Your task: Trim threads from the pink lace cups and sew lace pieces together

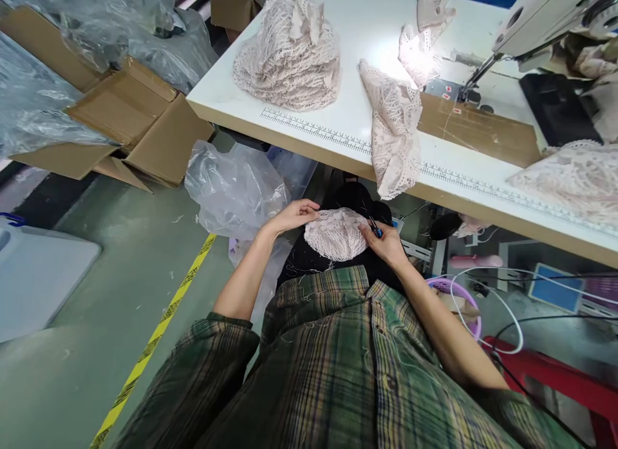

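A pale pink lace piece (pixel 337 235), gathered into a rounded shape, lies over my lap between both hands. My left hand (pixel 295 217) pinches its upper left edge. At the opposite edge, my right hand (pixel 386 241) is closed around small thread snips (pixel 374 228) with a dark blade and blue part, and its fingers also touch the lace. Another lace piece (pixel 396 133) hangs over the front edge of the white sewing table (pixel 352 111), above my hands. Loose threads cling to my dark lap and plaid shirt.
A tall lace pile (pixel 292 56) stands at the table's left, and more lace (pixel 574 178) lies at its right. The sewing machine (pixel 545 24) is lit at the back right. Left are a plastic bag (pixel 236 188) and an open carton (pixel 130 114); a purple basket (pixel 476 317) stands lower right.
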